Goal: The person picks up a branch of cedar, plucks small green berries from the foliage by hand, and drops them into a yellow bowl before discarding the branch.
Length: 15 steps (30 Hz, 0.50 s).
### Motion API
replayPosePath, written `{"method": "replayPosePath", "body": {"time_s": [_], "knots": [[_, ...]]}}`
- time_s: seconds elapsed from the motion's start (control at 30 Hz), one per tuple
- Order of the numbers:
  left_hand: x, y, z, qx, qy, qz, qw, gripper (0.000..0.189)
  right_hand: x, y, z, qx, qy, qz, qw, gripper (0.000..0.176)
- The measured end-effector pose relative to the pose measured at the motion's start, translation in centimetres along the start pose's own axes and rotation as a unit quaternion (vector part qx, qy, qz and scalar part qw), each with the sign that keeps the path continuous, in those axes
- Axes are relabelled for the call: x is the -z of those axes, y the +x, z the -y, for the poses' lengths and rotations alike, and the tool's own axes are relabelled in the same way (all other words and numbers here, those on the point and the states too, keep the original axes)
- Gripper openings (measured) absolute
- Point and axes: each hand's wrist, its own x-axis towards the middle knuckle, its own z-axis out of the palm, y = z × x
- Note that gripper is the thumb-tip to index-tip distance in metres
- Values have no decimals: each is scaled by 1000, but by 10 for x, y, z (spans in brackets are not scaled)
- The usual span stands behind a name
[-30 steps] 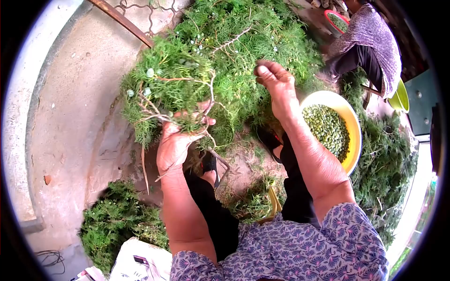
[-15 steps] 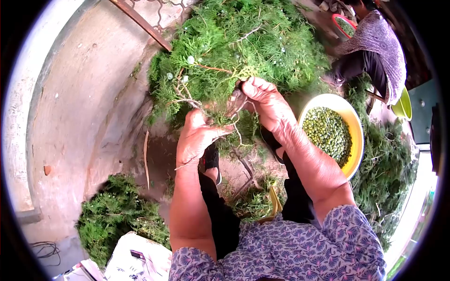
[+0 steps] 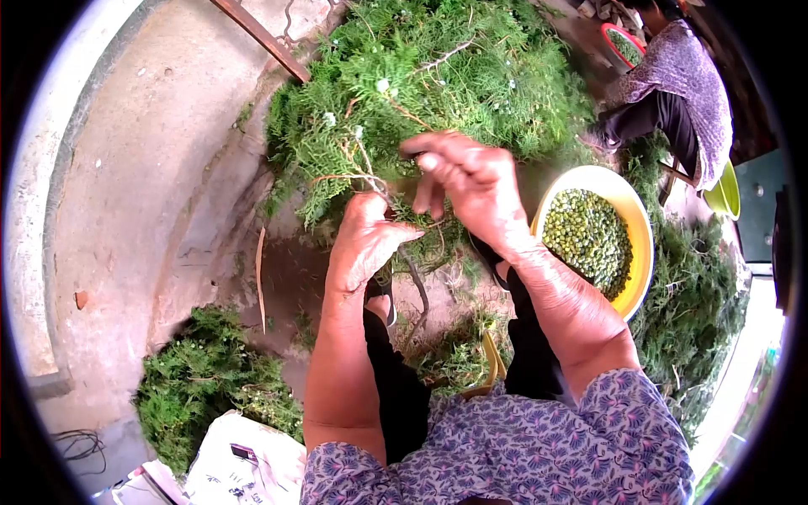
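Observation:
My left hand [image 3: 366, 244] is closed around the woody stem of an evergreen branch [image 3: 324, 172] bearing flat green sprays and pale bluish cones [image 3: 329, 119]. The branch's twigs stick up and to the left from the fist. Just right of it, my right hand [image 3: 480, 189] hovers with curled fingers, thumb and forefinger close together. Its fingertips are slightly blurred, and whatever they may hold is hidden. Behind both hands spreads a large heap of cut evergreen branches [image 3: 505, 84]. A yellow tub [image 3: 641, 252] full of small green cones [image 3: 585, 240] stands beside my right forearm.
Another person [image 3: 686, 93] sits at the upper right near a red-rimmed basin [image 3: 623, 46] and a green-yellow tub [image 3: 724, 192]. More greenery lies at lower left [image 3: 210, 379] and right [image 3: 699, 311]. A white sack [image 3: 244, 463] is at lower left; a rusty bar [image 3: 261, 38] leans at the top.
My right hand has pulled back from the sprig it was pinching, and its fingers have turned to point left. The branch in my left hand has shifted slightly right.

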Motion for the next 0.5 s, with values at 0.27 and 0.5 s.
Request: {"method": "replayPosePath", "body": {"time_s": [0.27,0.5], "knots": [[-7,4,-8,-17,-72,68,995,17,9,9,-10,-176,1,182,967,22],[0,3,12,15,-17,40,999,20,-6,3,-21,-142,-14,82,986,6]]}}
